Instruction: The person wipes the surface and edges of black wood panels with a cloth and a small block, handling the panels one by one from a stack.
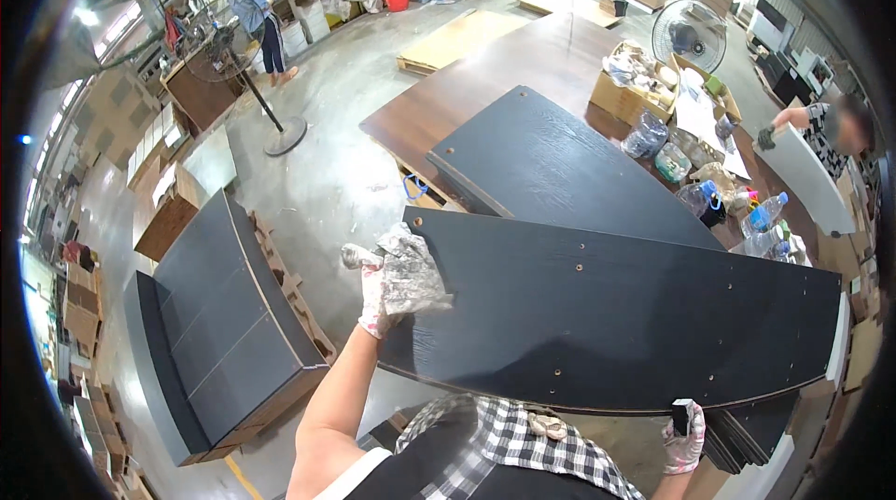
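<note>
A long black panel [644, 313] with several small drilled holes lies across in front of me. At its left end is my left hand [373, 299] in a stained white glove, closed on a crumpled, grey-smeared rag [413, 271] that rests against the panel. By the panel's near right edge is my right hand [686, 449], also gloved, its fingers closed around a small black block-like piece [680, 420]. Beneath the long panel, another black panel [551, 159] sticks out at an angle on a brown tabletop [411, 113].
Stacked dark panels [224, 304] sit on the left, near a standing fan [285, 138]. Open cardboard boxes [616, 104] and plastic bottles [765, 214] crowd the table's right side. There, a co-worker holds a white board [805, 178]. More dark panels [747, 435] are piled by my right hand.
</note>
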`<state>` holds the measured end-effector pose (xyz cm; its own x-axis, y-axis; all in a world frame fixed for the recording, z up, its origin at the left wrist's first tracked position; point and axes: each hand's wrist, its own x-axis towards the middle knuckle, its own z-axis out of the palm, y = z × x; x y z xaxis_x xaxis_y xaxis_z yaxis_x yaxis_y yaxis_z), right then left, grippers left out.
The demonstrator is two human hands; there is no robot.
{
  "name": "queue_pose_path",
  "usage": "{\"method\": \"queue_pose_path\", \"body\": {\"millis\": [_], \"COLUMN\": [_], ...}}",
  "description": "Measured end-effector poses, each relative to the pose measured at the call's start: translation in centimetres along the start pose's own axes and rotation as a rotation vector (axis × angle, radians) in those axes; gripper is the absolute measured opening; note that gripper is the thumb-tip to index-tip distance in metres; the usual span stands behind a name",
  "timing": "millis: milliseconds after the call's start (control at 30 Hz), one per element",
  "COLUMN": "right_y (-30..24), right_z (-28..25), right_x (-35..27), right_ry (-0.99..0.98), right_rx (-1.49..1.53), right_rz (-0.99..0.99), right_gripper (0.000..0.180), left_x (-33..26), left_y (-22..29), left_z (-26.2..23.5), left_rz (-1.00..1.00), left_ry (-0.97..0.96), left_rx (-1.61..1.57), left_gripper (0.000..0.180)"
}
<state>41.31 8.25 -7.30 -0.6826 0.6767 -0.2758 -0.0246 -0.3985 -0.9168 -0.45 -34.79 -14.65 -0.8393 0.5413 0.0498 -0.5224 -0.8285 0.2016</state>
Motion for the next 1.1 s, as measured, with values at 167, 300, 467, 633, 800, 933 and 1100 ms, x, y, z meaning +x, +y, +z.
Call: {"method": "queue_pose_path", "body": {"millis": [167, 300, 467, 633, 800, 933, 1100], "right_y": [1.2, 0.5, -5.1, -12.0, -11.7, -6.8, -0.1], "right_z": [-1.9, -2.3, 1.0, 4.5, 19.7, 33.4, 42.6], "right_x": [0.8, 1.0, 0.6, 1.7, 8.8, 12.7, 16.3], "right_ry": [-0.071, -0.136, -0.273, -0.413, -0.532, -0.869, -0.909], "right_rx": [0.004, -0.02, -0.252, -0.382, -0.737, -0.939, -1.118], "right_rz": [-0.077, -0.053, 0.27, 0.211, -0.145, -0.793, -1.108], "right_gripper": [0.041, 0.05, 0.042, 0.033, 0.027, 0.035, 0.029], "left_x": [0.3, 0.4, -1.4, -0.9, -0.8, -1.9, -1.4], "left_y": [-0.6, -1.2, 1.6, 0.9, -0.8, 0.2, -1.4], "left_z": [1.0, 2.1, 0.4, 4.3, 6.2, 0.3, 0.2], "left_rz": [0.025, 0.043, 0.179, 0.271, 0.292, 0.325, 0.31], "left_ry": [0.078, -0.035, 0.432, 0.569, 0.54, 0.588, 0.545], "left_rx": [-0.08, -0.208, 0.65, 0.743, 0.554, 0.682, 0.729], "left_gripper": [0.064, 0.067, 0.046, 0.016, 0.02, 0.023, 0.027]}}
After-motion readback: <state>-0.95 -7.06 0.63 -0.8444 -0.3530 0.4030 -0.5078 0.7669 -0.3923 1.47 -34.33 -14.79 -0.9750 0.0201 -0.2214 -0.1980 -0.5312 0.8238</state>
